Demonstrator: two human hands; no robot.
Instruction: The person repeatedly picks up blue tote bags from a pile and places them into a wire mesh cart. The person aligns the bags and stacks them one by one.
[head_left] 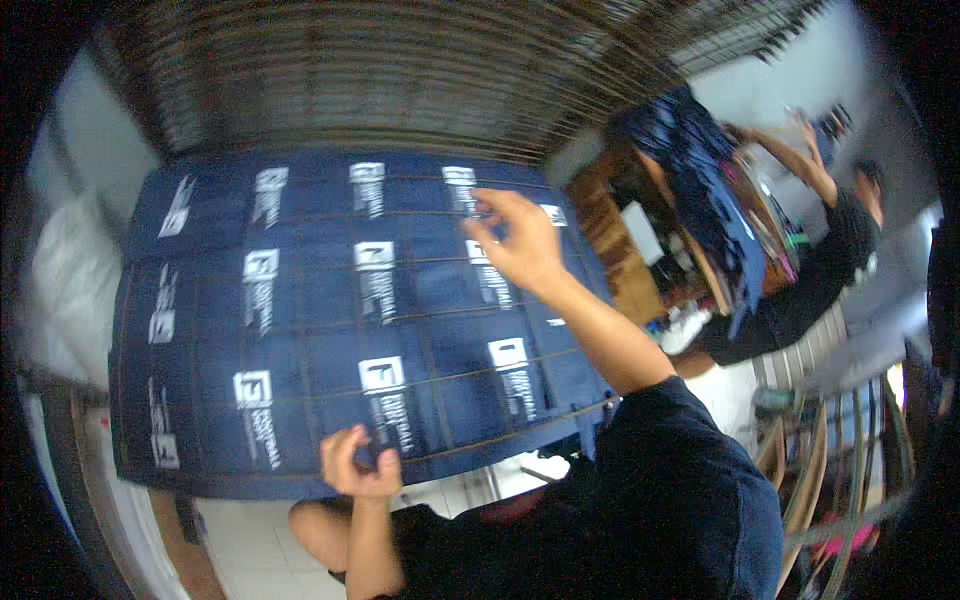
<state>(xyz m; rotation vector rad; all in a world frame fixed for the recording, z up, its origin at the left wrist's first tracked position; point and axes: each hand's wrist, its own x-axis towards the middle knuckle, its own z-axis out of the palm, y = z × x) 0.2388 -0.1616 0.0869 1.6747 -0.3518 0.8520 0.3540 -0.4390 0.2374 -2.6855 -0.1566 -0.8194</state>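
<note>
While the left hand (362, 475) is hanging half-curled, the right hand (522, 240) half-open, both seemingly empty, navy fabric (220, 310) is lying longest left-to-right, white prints (376, 258) running near to far.

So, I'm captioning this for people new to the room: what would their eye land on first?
Probably the navy fabric spread across the centre-left, with rows of white prints. Next, the right hand over its upper right part, the left hand at its near edge. At the right, a co-worker in black, arms raised near dark blue cloth.
</note>
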